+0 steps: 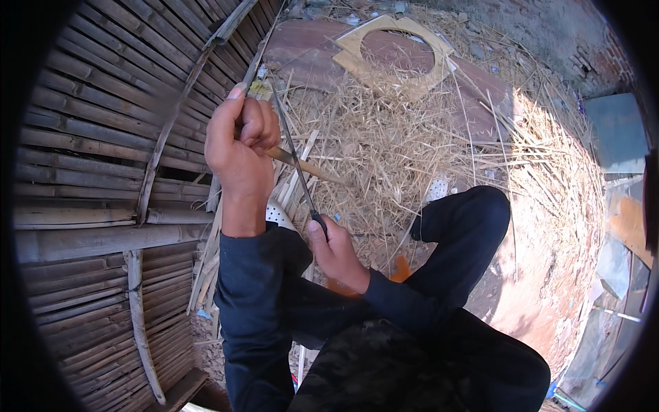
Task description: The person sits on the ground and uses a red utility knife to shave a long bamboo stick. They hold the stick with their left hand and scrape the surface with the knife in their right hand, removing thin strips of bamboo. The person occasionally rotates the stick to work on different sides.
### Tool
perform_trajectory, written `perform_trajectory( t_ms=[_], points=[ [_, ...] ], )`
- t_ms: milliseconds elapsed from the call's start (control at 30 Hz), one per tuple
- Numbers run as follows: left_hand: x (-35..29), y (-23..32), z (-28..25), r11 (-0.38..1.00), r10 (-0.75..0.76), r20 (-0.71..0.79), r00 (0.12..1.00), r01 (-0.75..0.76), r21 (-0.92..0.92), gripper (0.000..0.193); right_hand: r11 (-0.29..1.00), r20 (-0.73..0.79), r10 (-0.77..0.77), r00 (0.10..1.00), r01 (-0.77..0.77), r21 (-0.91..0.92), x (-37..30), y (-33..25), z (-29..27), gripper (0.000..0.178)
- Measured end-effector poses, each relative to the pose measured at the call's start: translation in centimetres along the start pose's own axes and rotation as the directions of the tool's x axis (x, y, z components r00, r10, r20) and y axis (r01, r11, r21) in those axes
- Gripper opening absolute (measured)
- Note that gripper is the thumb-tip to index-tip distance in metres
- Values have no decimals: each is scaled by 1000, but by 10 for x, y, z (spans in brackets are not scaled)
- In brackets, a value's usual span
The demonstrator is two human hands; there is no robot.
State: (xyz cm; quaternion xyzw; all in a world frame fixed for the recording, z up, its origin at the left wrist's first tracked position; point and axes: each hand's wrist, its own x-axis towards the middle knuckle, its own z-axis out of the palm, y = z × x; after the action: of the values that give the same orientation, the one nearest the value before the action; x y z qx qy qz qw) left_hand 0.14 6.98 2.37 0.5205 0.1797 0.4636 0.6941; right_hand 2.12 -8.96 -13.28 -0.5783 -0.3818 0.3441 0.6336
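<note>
My left hand [240, 141] is raised in front of me, its fingers closed around a bamboo strip [312, 169]. One end of the strip slants down to the right, toward the shavings. A thin length also sticks up beyond my thumb; I cannot tell whether it is the same piece. Lower down, my right hand [336, 253] grips a knife by its dark handle. The long, narrow blade of the knife [296, 159] points up and away, crossing the strip in this view. Whether blade and strip touch cannot be made out.
Bamboo slat walls [89, 130] rise close on my left. Pale shavings [384, 144] cover the ground ahead, with a board with a round hole [353, 58] beyond. Split bamboo strips [209, 268] lie beside my left arm. My bent knee [484, 213] is at the right.
</note>
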Motion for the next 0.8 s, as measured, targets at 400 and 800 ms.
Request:
perform_trajectory(
  t_ms=[400, 800],
  points=[
    [-3, -2, -15, 997, 25, 143, 989, -15, -72, 42, 993, 13, 101, 995, -100, -59, 14, 10, -2, 41],
    [-7, 0, -27, 996, 49, 137, 989, -38, -84, 41, 961, -78, 212, 974, -222, -166, -3, 120, -16, 44]
  ],
)
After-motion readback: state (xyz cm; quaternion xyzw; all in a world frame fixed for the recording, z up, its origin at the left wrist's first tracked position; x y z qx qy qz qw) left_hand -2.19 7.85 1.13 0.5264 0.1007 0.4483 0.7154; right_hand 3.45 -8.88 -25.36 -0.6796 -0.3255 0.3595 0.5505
